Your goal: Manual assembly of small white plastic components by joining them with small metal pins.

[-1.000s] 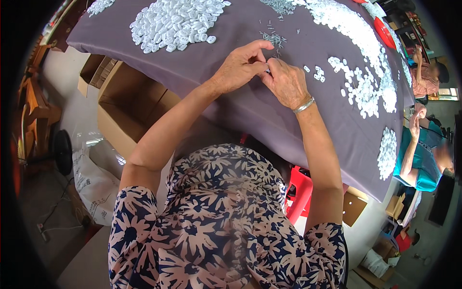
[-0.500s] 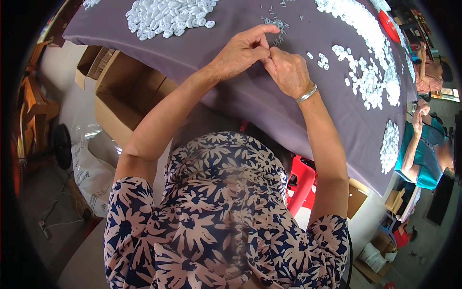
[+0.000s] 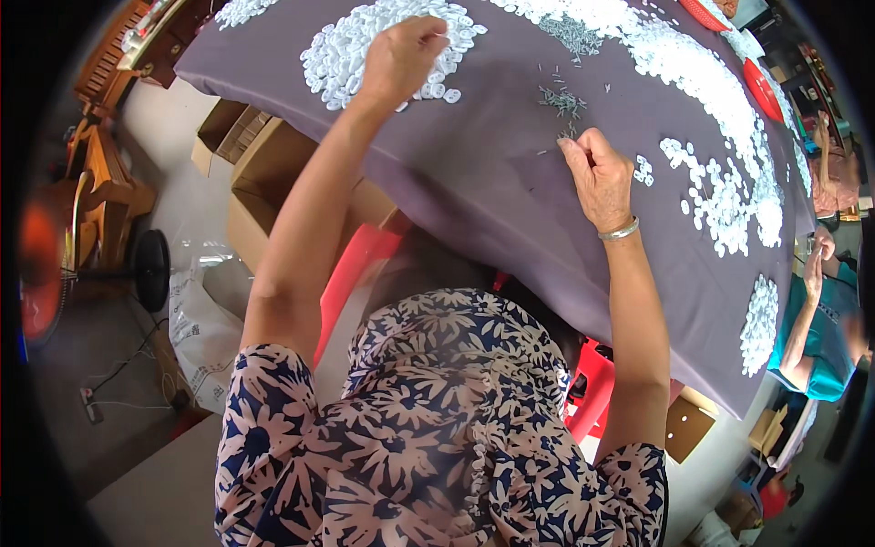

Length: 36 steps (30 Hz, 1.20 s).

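My left hand point(image 3: 398, 62) is raised over a heap of small white oval plastic pieces point(image 3: 333, 66) at the far left of the table. Its thumb and fingers are pinched together; whatever lies between the tips is too small to name. Nearer the middle, my right hand point(image 3: 602, 180) is closed, with thumb against forefinger and a metal bangle at the wrist. Anything inside that grip is hidden. Just beyond its fingertips lies a loose scatter of small grey pins point(image 3: 563, 100). A few white pieces point(image 3: 643, 170) rest beside the right hand.
A grey-purple cloth point(image 3: 474, 164) covers the table. Farther off lie more grey pins point(image 3: 571, 38) and a long bank of white pieces point(image 3: 679, 68), with a red basket point(image 3: 762, 89). Cardboard boxes point(image 3: 264, 187) stand below the left edge. A person in teal point(image 3: 825, 337) sits at the right.
My hands, which were together at the fingertips, have parted. The left has gone to the white heap on the left; the right stays closed near the grey pins. The view has shifted.
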Each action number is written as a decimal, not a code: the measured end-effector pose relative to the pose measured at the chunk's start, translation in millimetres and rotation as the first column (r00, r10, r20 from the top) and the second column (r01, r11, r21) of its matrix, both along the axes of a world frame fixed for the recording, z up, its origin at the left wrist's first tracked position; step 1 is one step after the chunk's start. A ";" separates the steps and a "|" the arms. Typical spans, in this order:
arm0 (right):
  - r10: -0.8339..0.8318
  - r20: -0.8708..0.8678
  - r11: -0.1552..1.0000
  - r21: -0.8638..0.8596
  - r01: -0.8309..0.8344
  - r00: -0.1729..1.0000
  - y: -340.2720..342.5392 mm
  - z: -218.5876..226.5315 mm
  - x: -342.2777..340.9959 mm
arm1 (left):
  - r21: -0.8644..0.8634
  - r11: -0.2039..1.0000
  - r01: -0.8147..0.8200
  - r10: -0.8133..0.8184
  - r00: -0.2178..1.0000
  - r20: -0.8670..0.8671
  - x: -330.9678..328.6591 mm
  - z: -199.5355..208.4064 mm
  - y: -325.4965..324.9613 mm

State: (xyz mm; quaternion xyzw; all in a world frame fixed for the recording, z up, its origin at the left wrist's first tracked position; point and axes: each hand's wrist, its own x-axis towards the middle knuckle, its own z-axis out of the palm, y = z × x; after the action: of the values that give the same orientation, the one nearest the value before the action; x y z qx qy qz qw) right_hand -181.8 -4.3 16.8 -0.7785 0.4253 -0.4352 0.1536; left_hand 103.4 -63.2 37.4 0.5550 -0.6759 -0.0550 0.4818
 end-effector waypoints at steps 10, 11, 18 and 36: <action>-0.226 0.582 0.925 0.381 -0.017 0.781 -14.9 18.3 -44.8 | 0.213 0.968 0.133 0.005 0.836 -0.548 -6.3 9.9 31.8; -0.253 0.652 0.911 0.410 -0.052 0.714 -17.2 25.8 -45.9 | 0.277 0.940 0.201 0.013 0.789 -0.615 -17.2 15.1 42.8; -0.274 0.697 0.901 0.426 -0.075 0.662 -25.3 37.4 -71.7 | 0.283 0.813 0.509 -0.208 0.707 -0.676 -84.7 -4.8 72.1; -0.279 -0.026 0.947 0.158 0.279 0.960 -34.4 3.7 -106.9 | 0.263 0.813 0.520 -0.165 0.638 -0.752 -110.4 -25.7 70.8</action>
State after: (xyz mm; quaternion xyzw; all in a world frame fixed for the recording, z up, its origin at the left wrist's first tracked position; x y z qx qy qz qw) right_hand -288.7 -38.6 20.5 -0.6965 0.5650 -0.4155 0.1517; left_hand -7.0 7.6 11.7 0.4453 -0.5046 -0.5107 0.5350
